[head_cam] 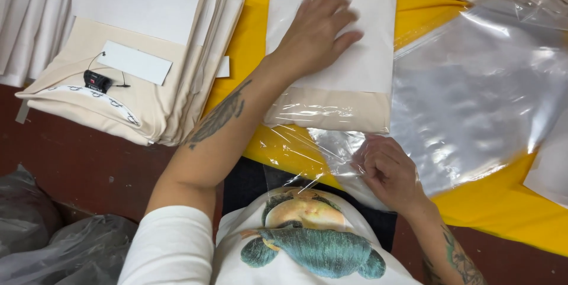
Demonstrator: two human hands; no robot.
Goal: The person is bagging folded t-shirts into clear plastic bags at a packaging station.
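Yellow tabletop (pixel 497 202): left hand (pixel 316 30) presses flat, fingers spread, on the bagged cream garment (pixel 331 107) (white card inside); right hand (pixel 387 169) pinches the clear bag's open flap (pixel 331 149).

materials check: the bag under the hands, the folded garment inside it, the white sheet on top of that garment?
Bag: thin clear plastic film, glossy; it shows glare and crinkles where the right hand pinches its open end.
Folded garment: cream knit fabric, matte, probably cotton; soft rounded fold edge.
White sheet: looks like paper or thin card, flat with straight edges; the left hand presses on it through the film.
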